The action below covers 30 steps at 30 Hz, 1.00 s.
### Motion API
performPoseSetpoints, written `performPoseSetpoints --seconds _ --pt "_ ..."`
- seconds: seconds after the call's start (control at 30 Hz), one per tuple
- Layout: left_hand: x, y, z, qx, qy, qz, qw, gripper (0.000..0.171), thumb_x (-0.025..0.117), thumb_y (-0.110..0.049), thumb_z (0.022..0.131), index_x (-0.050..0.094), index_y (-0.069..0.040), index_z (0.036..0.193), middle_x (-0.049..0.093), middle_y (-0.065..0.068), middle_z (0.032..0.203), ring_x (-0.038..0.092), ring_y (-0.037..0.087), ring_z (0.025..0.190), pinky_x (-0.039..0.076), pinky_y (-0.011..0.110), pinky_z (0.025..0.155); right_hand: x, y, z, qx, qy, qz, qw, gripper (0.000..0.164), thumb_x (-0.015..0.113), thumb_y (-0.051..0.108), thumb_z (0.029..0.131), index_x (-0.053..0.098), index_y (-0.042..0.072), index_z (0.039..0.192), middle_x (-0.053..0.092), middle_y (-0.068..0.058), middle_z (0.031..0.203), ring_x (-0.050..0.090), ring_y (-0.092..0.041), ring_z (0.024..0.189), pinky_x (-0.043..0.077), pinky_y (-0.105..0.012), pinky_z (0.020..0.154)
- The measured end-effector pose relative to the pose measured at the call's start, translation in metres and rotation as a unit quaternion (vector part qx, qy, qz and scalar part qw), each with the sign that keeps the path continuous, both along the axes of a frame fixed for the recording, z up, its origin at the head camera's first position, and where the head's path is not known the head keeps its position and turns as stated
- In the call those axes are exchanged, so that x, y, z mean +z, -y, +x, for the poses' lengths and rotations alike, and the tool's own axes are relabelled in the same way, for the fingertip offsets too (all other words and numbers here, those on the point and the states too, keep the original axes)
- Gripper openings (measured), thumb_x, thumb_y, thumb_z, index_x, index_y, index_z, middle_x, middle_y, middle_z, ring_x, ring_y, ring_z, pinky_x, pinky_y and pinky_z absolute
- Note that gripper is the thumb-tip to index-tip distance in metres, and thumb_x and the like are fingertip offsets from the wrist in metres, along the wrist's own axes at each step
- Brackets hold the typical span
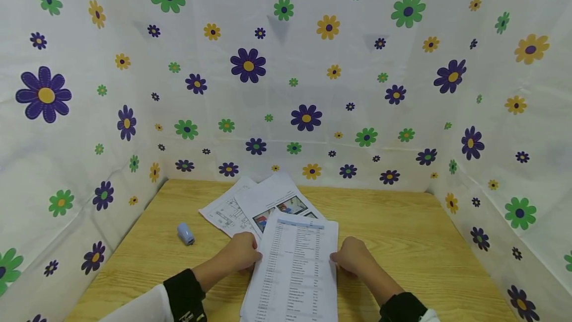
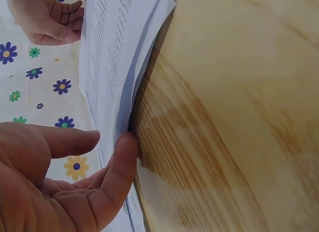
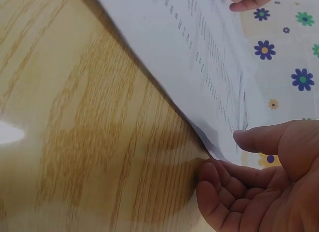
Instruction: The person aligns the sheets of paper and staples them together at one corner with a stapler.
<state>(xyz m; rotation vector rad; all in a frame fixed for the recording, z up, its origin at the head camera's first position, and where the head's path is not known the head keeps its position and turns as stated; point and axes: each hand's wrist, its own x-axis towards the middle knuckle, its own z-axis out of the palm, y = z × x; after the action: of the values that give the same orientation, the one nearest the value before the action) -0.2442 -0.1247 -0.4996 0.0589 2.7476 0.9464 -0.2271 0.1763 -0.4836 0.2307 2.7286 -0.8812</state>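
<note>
In the head view a stack of printed paper sheets [image 1: 295, 272] lies lengthwise at the front middle; its top sheet carries a table of small text under a blue header row. My left hand [image 1: 241, 252] grips its left edge and my right hand [image 1: 355, 257] grips the right edge. From the left wrist, the left hand's curled fingers [image 2: 122, 157] meet the edge of the sheets, which fan slightly apart. In the right wrist view the right thumb [image 3: 259, 139] lies over the paper, with the other fingers curled below the edge.
Behind the stack, partly under it, lie a sheet with colour photos [image 1: 277, 195] and a sheet with line drawings [image 1: 228, 210]. A small light-blue cylindrical object [image 1: 185, 233] rests on the wooden table [image 1: 402, 242] at left. Flower-patterned cloth [image 1: 357, 88] encloses the back and sides.
</note>
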Motion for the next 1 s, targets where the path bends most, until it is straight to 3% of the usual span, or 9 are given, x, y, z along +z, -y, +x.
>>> performPoseSetpoints --seconds 0.6,0.83,1.0 --pt "-0.001 -0.008 0.001 0.024 0.050 0.083 0.9950 0.027 0.075 -0.009 0.087 0.058 0.004 0.104 0.064 0.010 0.080 0.069 0.019 0.063 0.059 0.032 0.054 -0.003 0.001 -0.019 -0.042 0.020 -0.013 0.999 0.027 0.072 0.022 0.093 0.062 0.000 0.081 0.062 -0.009 0.070 0.061 -0.019 0.061 0.050 -0.027 0.053" --pt "0.000 -0.008 -0.002 0.044 0.083 0.109 0.9896 0.033 0.075 -0.010 0.089 0.057 0.005 0.113 0.065 0.011 0.086 0.069 0.021 0.069 0.060 0.033 0.059 -0.003 0.001 -0.021 -0.040 0.010 -0.017 0.999 0.030 0.070 0.023 0.093 0.060 0.002 0.074 0.060 -0.008 0.062 0.058 -0.018 0.054 0.043 -0.024 0.048" --pt "0.000 -0.005 -0.001 0.045 0.086 0.125 0.9874 0.035 0.074 -0.009 0.090 0.056 0.007 0.115 0.066 0.012 0.086 0.069 0.021 0.069 0.060 0.033 0.058 0.000 0.004 -0.025 -0.054 0.021 -0.013 0.998 0.028 0.071 0.023 0.092 0.061 -0.004 0.094 0.060 -0.010 0.071 0.060 -0.021 0.059 0.045 -0.026 0.051"
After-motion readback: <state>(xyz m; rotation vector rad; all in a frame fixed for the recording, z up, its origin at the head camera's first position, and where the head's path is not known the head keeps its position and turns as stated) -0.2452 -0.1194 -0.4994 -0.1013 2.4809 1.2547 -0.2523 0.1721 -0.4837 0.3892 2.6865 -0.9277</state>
